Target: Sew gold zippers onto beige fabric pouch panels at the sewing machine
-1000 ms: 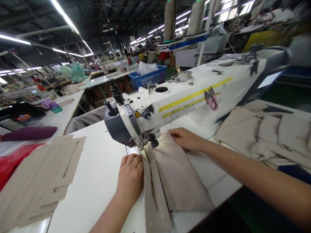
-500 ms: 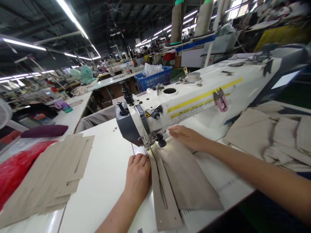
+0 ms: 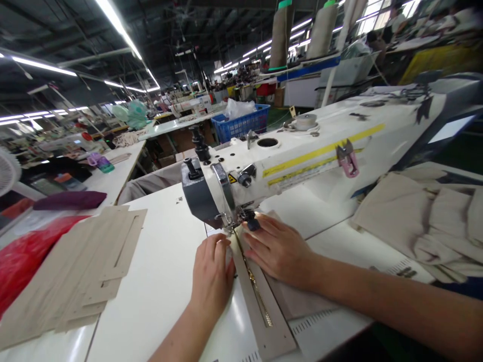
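A beige strip [image 3: 272,329] with a long slot lies under the presser foot of the white sewing machine [image 3: 241,191]. Inside the slot shows a gold-toothed zipper [image 3: 252,279]. At the strip's left edge, close to the needle area, my left hand [image 3: 213,269] is closed, fingers bent and thumb at the edge. My right hand [image 3: 281,249] lies flat with fingers stretched over the strip's right side and the beige fabric piece [image 3: 302,299] beneath. That hand covers much of the fabric, and the needle tip is hard to make out.
Stacked beige slotted pieces [image 3: 86,271] lie left, beside a red plastic bag [image 3: 30,256]. Folded beige fabric [image 3: 407,211] is piled right. Pink-handled snips [image 3: 347,160] hang on the machine arm. Behind stands a blue basket [image 3: 241,123]; thread cones [image 3: 281,37] rise above.
My right hand has moved from the fabric's far edge back toward me, onto the strip beside the presser foot. The strip's near end has swung right, and more gold zipper shows.
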Demonstrator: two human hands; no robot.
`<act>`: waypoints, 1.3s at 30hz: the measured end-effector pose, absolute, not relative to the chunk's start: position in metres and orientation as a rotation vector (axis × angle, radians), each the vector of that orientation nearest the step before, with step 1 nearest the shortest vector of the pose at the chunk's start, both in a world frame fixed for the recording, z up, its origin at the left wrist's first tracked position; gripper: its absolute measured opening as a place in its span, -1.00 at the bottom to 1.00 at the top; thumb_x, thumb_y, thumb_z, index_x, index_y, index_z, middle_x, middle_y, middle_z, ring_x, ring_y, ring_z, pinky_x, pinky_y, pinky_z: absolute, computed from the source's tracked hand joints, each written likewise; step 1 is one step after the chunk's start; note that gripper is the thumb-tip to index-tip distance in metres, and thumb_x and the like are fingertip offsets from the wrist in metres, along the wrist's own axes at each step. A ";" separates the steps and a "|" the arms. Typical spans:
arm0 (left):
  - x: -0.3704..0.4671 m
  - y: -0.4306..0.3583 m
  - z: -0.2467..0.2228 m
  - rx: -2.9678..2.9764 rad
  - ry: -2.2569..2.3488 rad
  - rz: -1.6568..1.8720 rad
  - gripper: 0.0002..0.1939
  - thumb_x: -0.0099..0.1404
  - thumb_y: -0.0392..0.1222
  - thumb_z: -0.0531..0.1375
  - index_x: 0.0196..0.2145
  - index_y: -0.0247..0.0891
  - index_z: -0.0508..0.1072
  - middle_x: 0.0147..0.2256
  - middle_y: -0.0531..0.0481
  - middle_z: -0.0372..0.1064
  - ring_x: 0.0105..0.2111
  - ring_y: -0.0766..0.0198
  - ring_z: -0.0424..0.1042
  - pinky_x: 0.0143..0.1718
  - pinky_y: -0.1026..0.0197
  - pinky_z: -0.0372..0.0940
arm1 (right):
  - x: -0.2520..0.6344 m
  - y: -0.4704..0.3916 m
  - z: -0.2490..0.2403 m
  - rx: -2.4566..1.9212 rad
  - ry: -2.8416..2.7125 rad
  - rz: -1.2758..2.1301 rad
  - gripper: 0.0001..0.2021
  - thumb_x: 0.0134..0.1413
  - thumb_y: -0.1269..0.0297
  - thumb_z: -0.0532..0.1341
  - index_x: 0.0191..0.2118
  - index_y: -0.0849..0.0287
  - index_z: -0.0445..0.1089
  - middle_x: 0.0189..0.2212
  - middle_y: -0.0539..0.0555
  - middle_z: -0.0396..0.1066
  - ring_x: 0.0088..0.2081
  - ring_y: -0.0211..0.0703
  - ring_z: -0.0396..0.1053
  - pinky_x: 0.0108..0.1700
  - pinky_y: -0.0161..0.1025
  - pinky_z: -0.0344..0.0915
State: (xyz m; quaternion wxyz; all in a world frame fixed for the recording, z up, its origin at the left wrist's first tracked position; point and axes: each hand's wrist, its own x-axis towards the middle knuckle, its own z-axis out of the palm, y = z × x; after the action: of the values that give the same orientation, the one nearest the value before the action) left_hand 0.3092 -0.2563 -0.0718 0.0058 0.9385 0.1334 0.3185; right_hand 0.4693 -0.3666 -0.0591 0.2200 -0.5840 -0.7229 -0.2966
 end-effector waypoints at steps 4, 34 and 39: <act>0.309 -0.254 -0.078 2.998 0.260 0.953 -0.79 0.28 -0.39 0.01 -0.16 -0.27 0.33 -0.18 -0.16 0.39 -0.23 0.11 0.40 -0.25 0.07 0.39 | 0.460 -0.367 -0.076 -1.617 -2.008 -0.665 -0.70 0.23 0.42 -0.01 -0.08 0.47 0.37 -0.11 0.27 0.39 -0.05 -0.03 0.29 0.04 -0.12 0.25; 0.314 -0.246 -0.075 3.005 0.198 0.811 -0.72 0.19 -0.40 0.01 -0.16 -0.36 0.38 -0.22 -0.19 0.40 -0.25 0.12 0.41 -0.23 0.07 0.42 | 0.456 -0.361 -0.059 -1.785 -1.896 -0.028 -0.75 -0.11 0.37 0.18 -0.22 0.29 0.32 -0.21 0.21 0.32 -0.14 0.04 0.25 -0.08 0.02 0.23; 0.308 -0.253 -0.070 3.044 0.100 0.801 -0.71 0.18 -0.39 0.01 -0.17 -0.33 0.40 -0.26 -0.16 0.41 -0.23 0.12 0.42 -0.13 0.00 0.39 | 0.445 -0.364 -0.067 -1.830 -1.841 -0.068 -0.87 -0.06 0.47 0.10 -0.33 0.29 0.35 -0.28 0.21 0.37 -0.16 0.00 0.29 -0.11 -0.03 0.29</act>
State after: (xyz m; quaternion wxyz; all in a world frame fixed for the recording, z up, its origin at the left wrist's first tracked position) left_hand 0.3083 -0.2532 -0.0702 -0.0039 0.9666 0.0319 0.2544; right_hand 0.4452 -0.3636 -0.0675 0.2691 -0.6788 -0.6828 -0.0253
